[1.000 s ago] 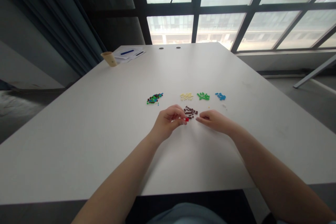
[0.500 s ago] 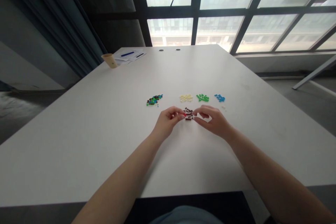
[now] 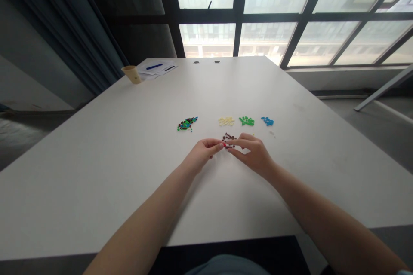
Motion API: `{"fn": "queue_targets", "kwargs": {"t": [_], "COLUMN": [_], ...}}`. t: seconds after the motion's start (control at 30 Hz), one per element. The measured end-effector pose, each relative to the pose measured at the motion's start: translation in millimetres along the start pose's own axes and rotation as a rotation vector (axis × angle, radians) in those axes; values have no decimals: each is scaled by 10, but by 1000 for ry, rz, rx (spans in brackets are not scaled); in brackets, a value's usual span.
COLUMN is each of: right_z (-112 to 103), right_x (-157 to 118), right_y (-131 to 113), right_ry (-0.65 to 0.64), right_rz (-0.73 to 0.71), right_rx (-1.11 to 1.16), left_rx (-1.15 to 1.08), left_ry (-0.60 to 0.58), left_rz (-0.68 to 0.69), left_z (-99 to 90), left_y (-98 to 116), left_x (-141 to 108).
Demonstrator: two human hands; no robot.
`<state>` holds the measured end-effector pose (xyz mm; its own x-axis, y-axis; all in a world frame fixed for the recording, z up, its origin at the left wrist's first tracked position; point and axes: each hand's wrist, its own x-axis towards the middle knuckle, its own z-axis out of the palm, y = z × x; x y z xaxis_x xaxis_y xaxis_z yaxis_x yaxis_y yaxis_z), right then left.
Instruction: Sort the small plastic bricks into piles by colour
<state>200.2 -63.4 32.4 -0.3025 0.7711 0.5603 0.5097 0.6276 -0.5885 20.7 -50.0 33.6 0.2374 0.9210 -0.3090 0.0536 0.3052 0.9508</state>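
My left hand [image 3: 204,151] is closed in a pinch, thumb and index finger on a small red toy brick [image 3: 224,144]. Close by on the right, my right hand [image 3: 253,148] has its thumb and index finger apart, with the fingertips almost at the red brick; whether they touch it I cannot tell. Under and around the fingertips lies a loose group of small dark brown bricks [image 3: 227,136], partly hidden by the right index finger.
Beyond my hands lie groups of cream bricks [image 3: 226,121], green bricks [image 3: 246,121] and blue bricks [image 3: 267,121]. A mixed-colour pile [image 3: 187,124] is to the left. A tan cup [image 3: 132,75] and papers [image 3: 153,70] with a blue pen [image 3: 154,66] are at the far left of the white table [image 3: 129,146].
My right hand has moved left, closer to the red brick and the left fingertips. The left hand keeps its pinch on the red brick. The view has shifted slightly.
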Motion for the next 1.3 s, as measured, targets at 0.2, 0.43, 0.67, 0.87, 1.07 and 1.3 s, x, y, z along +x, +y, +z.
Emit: {"fn": "queue_targets", "kwargs": {"t": [0.2, 0.43, 0.67, 0.87, 1.07, 1.3], "right_z": [-19, 26, -575, -905, -200, -103], "right_x": [13, 17, 128, 83, 37, 13], "right_y": [-5, -6, 308, 594, 228, 186], "right_ry": [-23, -77, -9, -223, -607, -623], "right_rz": [-26, -33, 163, 360, 213, 237], "right_rx": [5, -8, -249, -363, -125, -114], "left_rx": [22, 45, 43, 35, 44, 69], "left_ry": [-81, -120, -3, 67, 236, 332], "left_rz": [7, 0, -8, -19, 17, 79], "left_z": [13, 12, -18, -82, -248, -434], "left_y": [-1, -45, 8, 104, 162, 79], "left_x": [-12, 11, 14, -10, 40, 159]}}
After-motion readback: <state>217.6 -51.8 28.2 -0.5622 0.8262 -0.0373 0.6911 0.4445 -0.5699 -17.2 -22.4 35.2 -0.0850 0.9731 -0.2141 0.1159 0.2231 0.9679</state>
